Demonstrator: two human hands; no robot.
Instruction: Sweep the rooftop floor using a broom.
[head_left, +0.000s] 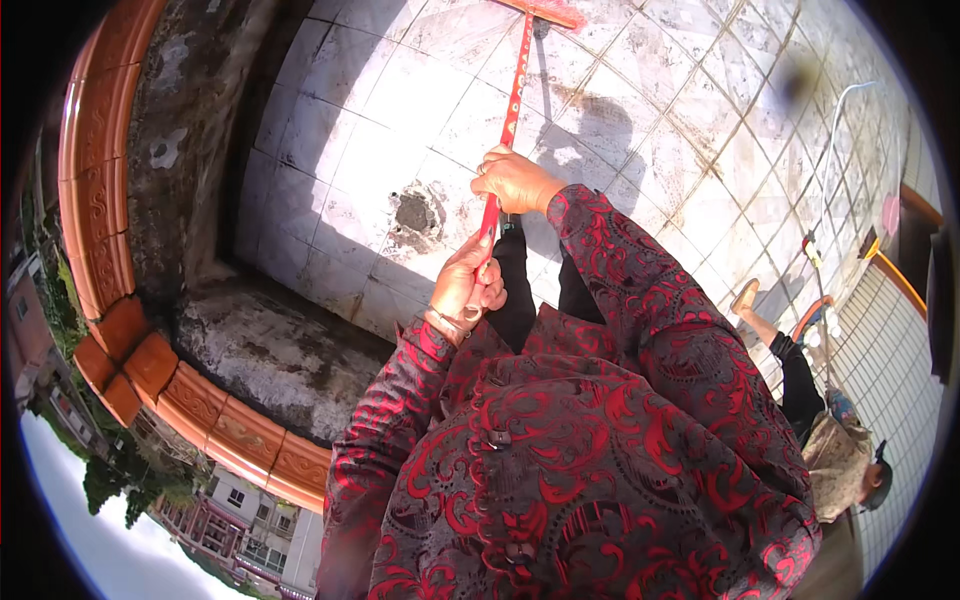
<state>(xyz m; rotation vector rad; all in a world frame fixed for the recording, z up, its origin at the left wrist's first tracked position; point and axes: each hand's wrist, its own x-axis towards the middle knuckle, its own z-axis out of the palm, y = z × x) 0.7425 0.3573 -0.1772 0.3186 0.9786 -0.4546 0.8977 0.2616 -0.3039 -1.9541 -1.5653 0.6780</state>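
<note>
A red broom handle with a light pattern runs away from me over the tiled floor. My left hand, with a bracelet at its wrist, is wrapped around the handle's near end. Farther along, my right hand grips the same handle, its fingers curled over it. At the far end, the broom head with pinkish-red bristles meets the floor and is cut off by the top of the view. A dark, rough patch marks the tiles left of the handle.
A stained low wall with orange glazed coping bends around the left corner. At right, another person stands by a tiled wall. Near them are a pale hose and a yellow-edged tool.
</note>
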